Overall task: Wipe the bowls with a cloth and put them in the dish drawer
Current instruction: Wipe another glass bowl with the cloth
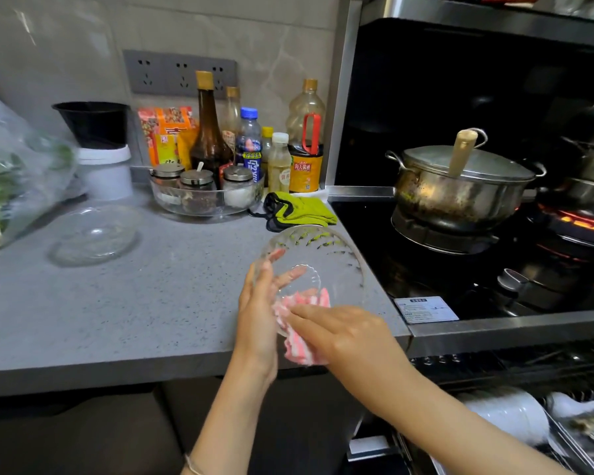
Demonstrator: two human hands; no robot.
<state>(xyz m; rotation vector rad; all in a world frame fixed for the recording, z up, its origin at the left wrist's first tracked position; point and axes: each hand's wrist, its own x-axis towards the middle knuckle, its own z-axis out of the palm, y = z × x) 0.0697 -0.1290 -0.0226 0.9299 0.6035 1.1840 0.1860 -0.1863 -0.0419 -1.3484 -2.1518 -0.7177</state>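
Note:
A clear ribbed glass bowl (323, 250) is tilted on its side above the counter's right corner. My left hand (259, 303) holds it from the left, fingers spread behind its base. With my right hand (343, 330) I press a pink-and-white striped cloth (300, 347) against the bowl's lower rim and inside. A second clear glass bowl (95, 234) sits upright on the grey counter (151, 303) to the left. The dish drawer (528, 423) stands open at lower right with white dishes in its rack.
A glass tray of spice jars (204, 193) and several sauce bottles (251, 142) line the back wall. A green-and-black cloth (299, 209) lies near the stove edge. A steel pot (460, 186) sits on the hob, a burner glowing beside it. A bag of greens (11, 173) lies far left.

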